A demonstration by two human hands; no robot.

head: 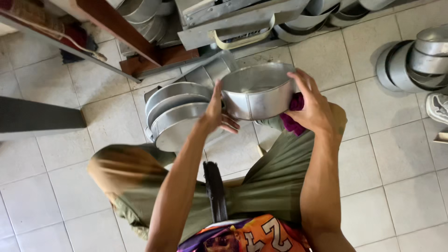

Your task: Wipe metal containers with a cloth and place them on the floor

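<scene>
Holding a round metal pan (259, 91) up at knee height, tilted so the open mouth faces up and away, above olive-green trousers (275, 186). Left hand (217, 112) pressed flat against the near left wall, fingers spread, more bracing than clamping; right hand (312, 105) wrapped over the right rim, thumb across the top, with a magenta cloth (293, 114) bunched under the palm against the wall. Could slip, by the look of it: smooth thin metal, one open palm on one side, cloth between skin and pan on the other, so a harder rub might twist it loose and drop it onto the stack of pans (175, 114) just below and left, denting a rim. Thin rim edge under the right thumb, perhaps sharp enough to nick. Underneath, pale square floor tiles (401, 186) with dark grout lines, hard and unforgiving. Further out, more nested pans (413, 63) lying on their sides at the right, a wooden beam (121, 30) slanting at the upper left, folded sheet-metal pieces (233, 21) along the top, and a white shoe (438, 107) at the right edge.
</scene>
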